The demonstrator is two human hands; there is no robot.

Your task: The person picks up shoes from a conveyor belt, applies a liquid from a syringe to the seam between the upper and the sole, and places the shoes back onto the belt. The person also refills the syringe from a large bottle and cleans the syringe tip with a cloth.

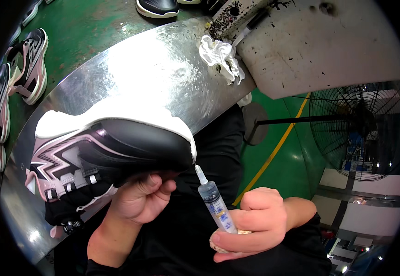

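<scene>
Shiny curved steel worktop (pixel 154 69) behind. Left hand (pixel 140 198) fingers clamped under black-and-pink white-soled sneaker (pixel 112 147); right hand (pixel 255 221) fingers clamped on clear blue-filled syringe (pixel 214 200), nozzle at toe seam. Risk: overflow smearing upper if squeezed hard.

Crumpled white rag (pixel 221 57) lies on shiny metal table (pixel 154 69); black fan (pixel 363 124) stands on green floor (pixel 283 152); more sneakers (pixel 27 64) at left.

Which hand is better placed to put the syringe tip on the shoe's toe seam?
Right hand: it holds the syringe, tip just under the shoe toe. Left hand is supporting the shoe.
</scene>
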